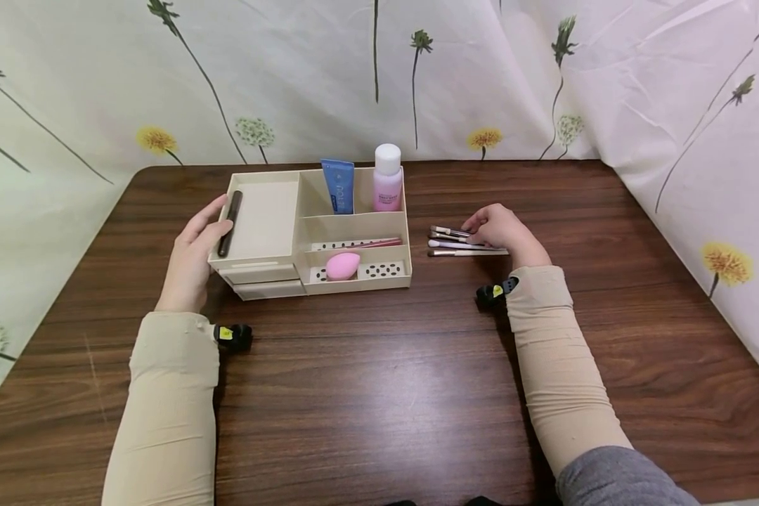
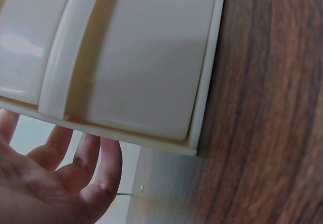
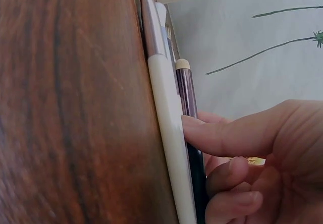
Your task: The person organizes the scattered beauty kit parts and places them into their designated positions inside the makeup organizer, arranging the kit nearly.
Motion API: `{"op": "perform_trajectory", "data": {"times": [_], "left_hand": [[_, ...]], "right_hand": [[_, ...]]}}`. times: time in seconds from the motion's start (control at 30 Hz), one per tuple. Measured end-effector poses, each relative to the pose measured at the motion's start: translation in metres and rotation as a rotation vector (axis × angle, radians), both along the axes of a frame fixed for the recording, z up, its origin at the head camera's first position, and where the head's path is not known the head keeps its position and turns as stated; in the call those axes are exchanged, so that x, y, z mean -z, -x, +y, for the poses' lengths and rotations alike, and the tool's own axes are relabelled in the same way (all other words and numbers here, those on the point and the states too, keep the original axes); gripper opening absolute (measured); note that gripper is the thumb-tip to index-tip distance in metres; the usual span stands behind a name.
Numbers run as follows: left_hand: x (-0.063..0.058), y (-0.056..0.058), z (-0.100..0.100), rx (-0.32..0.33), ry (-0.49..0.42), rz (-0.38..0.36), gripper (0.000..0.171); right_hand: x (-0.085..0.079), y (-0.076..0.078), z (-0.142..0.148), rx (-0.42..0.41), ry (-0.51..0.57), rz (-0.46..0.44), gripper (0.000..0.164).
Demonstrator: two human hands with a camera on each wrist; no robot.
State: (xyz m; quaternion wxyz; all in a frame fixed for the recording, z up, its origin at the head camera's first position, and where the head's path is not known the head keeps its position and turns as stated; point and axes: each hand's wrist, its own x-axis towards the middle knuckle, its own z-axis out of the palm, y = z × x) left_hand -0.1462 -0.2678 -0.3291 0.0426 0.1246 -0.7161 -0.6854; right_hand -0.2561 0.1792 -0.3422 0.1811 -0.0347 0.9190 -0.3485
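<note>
A cream makeup organizer (image 1: 262,211) stands at the table's back left. My left hand (image 1: 192,256) holds its left side, thumb over the rim beside a dark stick-like item (image 1: 230,223) lying on the top tray. In the left wrist view, the fingertips (image 2: 108,156) meet the side wall near the drawers (image 2: 146,67). Right of the organizer, my right hand (image 1: 500,228) pinches a dark-handled makeup brush (image 3: 187,90) between thumb and fingers. Under and beside that hand lie several more makeup brushes, among them a white-handled brush (image 3: 169,113) on the table.
The organizer's compartments hold a blue tube (image 1: 339,188), a pink bottle (image 1: 388,186) with a white cap, a thin reddish stick (image 1: 379,243) and a pink makeup sponge (image 1: 343,266). Behind the brown table (image 1: 367,393) hangs a flower-printed cloth (image 1: 329,77).
</note>
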Motion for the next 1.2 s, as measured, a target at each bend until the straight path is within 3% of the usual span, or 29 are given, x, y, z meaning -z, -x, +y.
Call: {"op": "perform_trajectory", "data": {"times": [0.37,0.8,1.2], "left_hand": [[-0.0010,0.0002,0.0008,0.000,0.010,-0.001,0.048],[-0.0027,0.0007,0.0013,0.010,0.034,-0.003,0.048],[-0.0021,-0.0005,0.0011,0.008,0.034,-0.012,0.049]], "right_hand": [[-0.0007,-0.0003,-0.0008,-0.035,-0.080,0.062,0.027],[-0.0003,-0.0005,-0.0010,-0.052,-0.099,0.146,0.027],[-0.0081,-0.0028,-0.0020,0.012,-0.043,0.229,0.028]]}}
